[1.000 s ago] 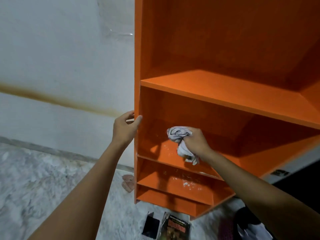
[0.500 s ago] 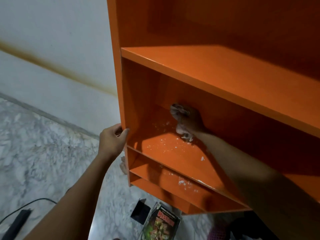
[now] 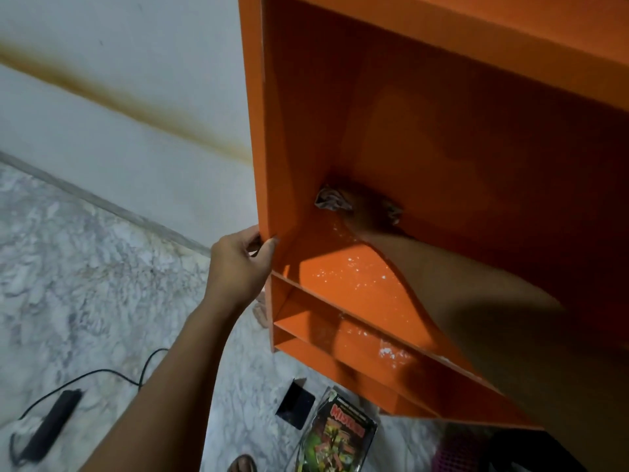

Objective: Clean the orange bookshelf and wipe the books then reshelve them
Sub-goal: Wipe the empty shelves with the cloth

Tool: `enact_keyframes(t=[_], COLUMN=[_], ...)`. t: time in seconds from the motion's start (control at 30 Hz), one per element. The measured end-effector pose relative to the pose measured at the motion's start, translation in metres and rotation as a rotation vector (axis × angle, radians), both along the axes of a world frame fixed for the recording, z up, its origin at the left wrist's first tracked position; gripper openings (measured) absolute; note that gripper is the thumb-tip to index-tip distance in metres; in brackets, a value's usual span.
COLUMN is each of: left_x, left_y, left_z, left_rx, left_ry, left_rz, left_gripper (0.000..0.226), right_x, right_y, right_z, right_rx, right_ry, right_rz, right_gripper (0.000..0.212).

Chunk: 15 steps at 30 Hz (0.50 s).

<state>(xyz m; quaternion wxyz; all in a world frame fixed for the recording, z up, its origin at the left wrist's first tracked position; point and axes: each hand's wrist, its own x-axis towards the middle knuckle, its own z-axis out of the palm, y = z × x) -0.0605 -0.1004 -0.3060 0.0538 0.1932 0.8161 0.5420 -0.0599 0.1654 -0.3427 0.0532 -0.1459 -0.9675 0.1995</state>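
My left hand (image 3: 238,264) gripped the front edge of the left side panel of the orange flat-panel bookshelf (image 3: 252,114). The thumb lay on the panel's inner face and the fingers were curled round the outer face, just above the board of the bookshelf's tall compartment. My right arm reached deep into that compartment. My right hand (image 3: 369,212) sat in shadow at the rear left corner, where the board met the back panel. Its fingers were closed round a crumpled grey cloth (image 3: 328,201), which it pressed against that corner. Cloth showed on both sides of the hand, but how each finger lay I could not tell. White dust specks (image 3: 354,267) lay scattered on the same board, between the cloth and the bookshelf's front edge. More specks lay on the narrow board next below it. A glossy book with a green cover and red title lettering (image 3: 335,437) lay flat on the grey-white marbled floor (image 3: 85,267), below the bookshelf's lowest front edge. A flat black rectangular item (image 3: 295,405) lay just to its left. A black power strip with a black cable (image 3: 51,427) lay on the floor well to the left of the bookshelf. A white wall with a brown stain band (image 3: 119,97) stood behind the bookshelf's left side.
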Motion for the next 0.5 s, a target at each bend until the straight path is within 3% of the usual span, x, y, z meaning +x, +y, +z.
enact_keyframes(t=[0.17, 0.27, 0.37, 0.43, 0.5], left_x=[0.000, -0.001, -0.001, 0.007, 0.023], left_y=[-0.002, -0.001, -0.001, 0.000, 0.006], left_z=[0.006, 0.009, 0.009, 0.005, -0.003], left_rx=[-0.025, -0.054, -0.036, 0.015, 0.062], left_ry=[0.011, -0.007, -0.056, -0.085, -0.096], left_rz=[-0.030, -0.021, -0.010, 0.024, 0.110], left_gripper=[0.017, 0.016, 0.017, 0.017, 0.019], right_x=[0.055, 0.089, 0.122, 0.146, 0.162], right_y=[-0.077, -0.120, -0.148, -0.156, -0.141], right_z=[0.001, 0.007, 0.014, 0.017, 0.025], right_rx=[-0.034, -0.161, -0.222, -0.295, -0.448], right_ry=[-0.092, -0.048, -0.167, -0.157, -0.112], right_rz=[0.126, 0.368, 0.619, 0.624, 0.433], right_gripper=[0.046, 0.062, 0.067, 0.070, 0.077])
